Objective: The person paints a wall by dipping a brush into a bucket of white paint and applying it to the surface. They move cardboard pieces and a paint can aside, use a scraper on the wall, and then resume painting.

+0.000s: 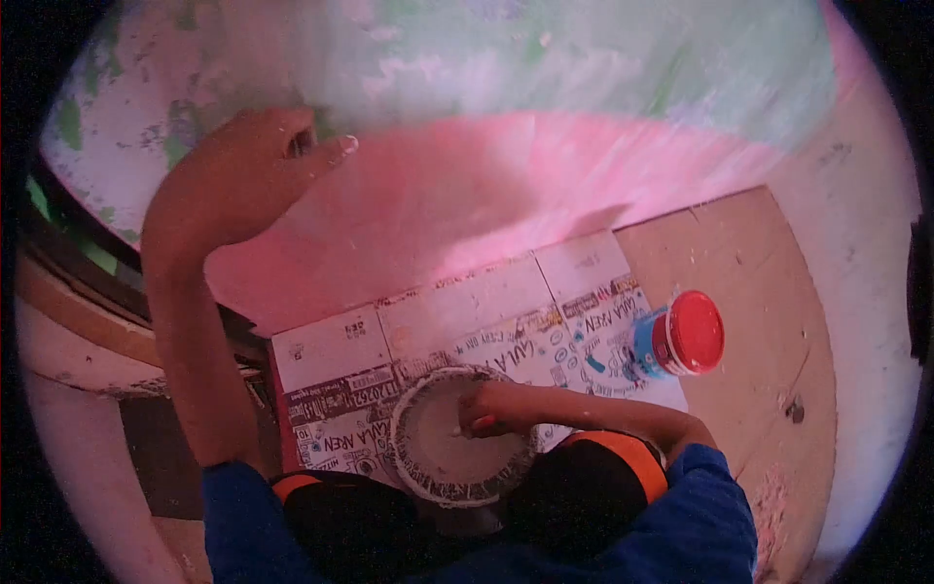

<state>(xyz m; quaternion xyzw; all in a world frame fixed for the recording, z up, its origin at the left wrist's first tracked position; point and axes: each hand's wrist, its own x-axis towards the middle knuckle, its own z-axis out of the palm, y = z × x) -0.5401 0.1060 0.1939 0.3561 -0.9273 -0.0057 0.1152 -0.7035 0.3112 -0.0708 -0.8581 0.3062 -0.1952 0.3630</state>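
Observation:
Raised at the upper left, my left hand [258,165] is close to the wall [409,195], its fingers curled and the thumb stretched out to the right; what it holds, if anything, is hidden. My right hand [493,408] is closed over the inside of a round bucket [443,489] between my knees, and what it grips is too small to make out. Pale liquid [428,433] fills part of the bucket. White splashes coat the bucket's rim.
Printed cardboard [467,331] lies under the bucket. A blue tub with a red lid [696,331] stands to the right, at the cardboard's edge on the brown floor [749,389]. A dark curved edge runs along the left. The wall is pink below and patchy green above.

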